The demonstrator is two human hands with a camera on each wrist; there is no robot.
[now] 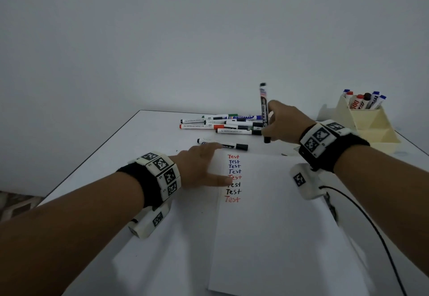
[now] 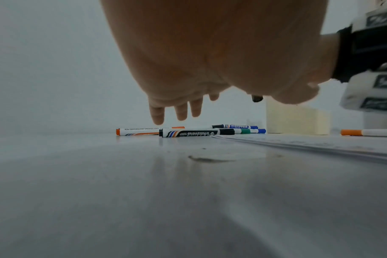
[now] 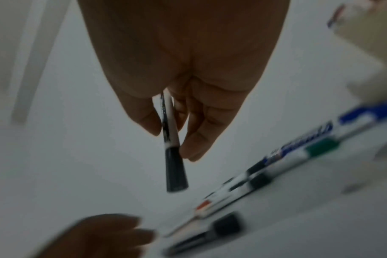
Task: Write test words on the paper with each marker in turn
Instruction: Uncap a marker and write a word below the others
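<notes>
The marker (image 1: pixel 264 114) with the black cap is held nearly upright, cap end down, above the worktop (image 1: pixel 148 133) just beyond the paper (image 1: pixel 267 226), with the fingers (image 3: pixel 197 139) of the right hand (image 1: pixel 284 123) clamped on its barrel. The left hand (image 1: pixel 197 168) rests flat at the paper's left edge, fingers straight and spread. Eight "Test" words are counted on the paper. This step is judged to be the change between markers; next, uncapping or setting down is required. About seven markers lie loose; six stand in the holder (image 1: pixel 366 121).
</notes>
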